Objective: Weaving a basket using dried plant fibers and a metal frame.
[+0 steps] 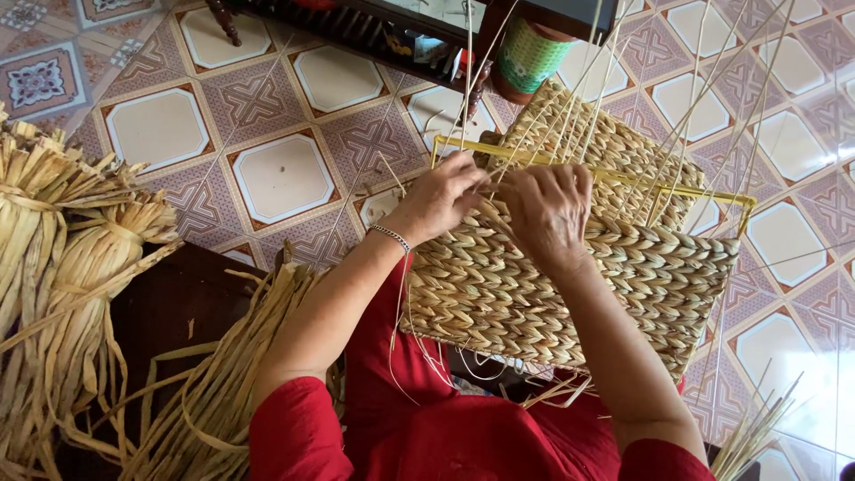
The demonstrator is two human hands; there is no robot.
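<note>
A rectangular woven straw basket [650, 285] lies tilted on my lap, its braided side facing up. A thin yellow wire frame [623, 175] runs along its open rim, and several pale upright strands [704, 98] stick out past it. My left hand [441, 198], with a bead bracelet at the wrist, pinches a straw strand at the rim. My right hand [548, 212] rests on the basket wall beside it, fingers curled on the weave near the same strand. Both arms wear red sleeves.
Bundles of dried straw [62, 258] lie at the left, and loose straw strips [223, 374] drape over a dark wooden stool [169, 303]. A green spool of cord [527, 58] stands by dark furniture [356, 27] at the top. The floor is patterned tile [276, 169].
</note>
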